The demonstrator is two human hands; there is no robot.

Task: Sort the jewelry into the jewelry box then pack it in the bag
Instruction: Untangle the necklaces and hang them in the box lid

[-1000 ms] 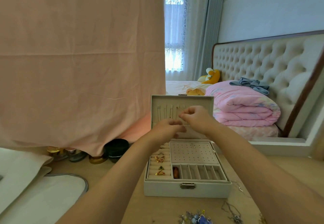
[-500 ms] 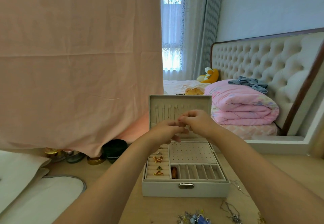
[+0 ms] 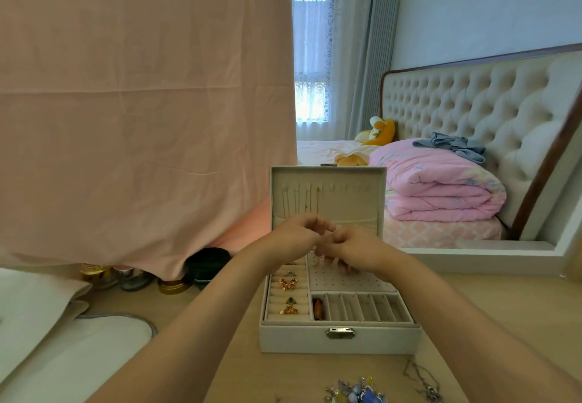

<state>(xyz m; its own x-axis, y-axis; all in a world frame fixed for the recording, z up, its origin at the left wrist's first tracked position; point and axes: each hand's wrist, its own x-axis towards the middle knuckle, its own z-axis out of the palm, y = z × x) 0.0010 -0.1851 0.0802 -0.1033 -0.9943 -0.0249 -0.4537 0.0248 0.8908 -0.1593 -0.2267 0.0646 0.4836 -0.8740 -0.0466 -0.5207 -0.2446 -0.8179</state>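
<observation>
In the open cream rectangular jewelry box (image 3: 340, 339), gold butterfly rings (image 3: 288, 284) are lodged in its ring rolls and thin chains (image 3: 310, 201) are hung in its lid (image 3: 352, 201). Above it the left hand (image 3: 294, 237) and right hand (image 3: 357, 251) are held, fingers (image 3: 321, 225) curled; any grip cannot be told.

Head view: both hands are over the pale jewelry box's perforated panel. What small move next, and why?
Probably lower the right hand and left hand onto the perforated cream earring panel of the open pale grey jewelry box and seat whatever they hold; it is too small to see. Both hands sit just above the panel's holes.
</observation>
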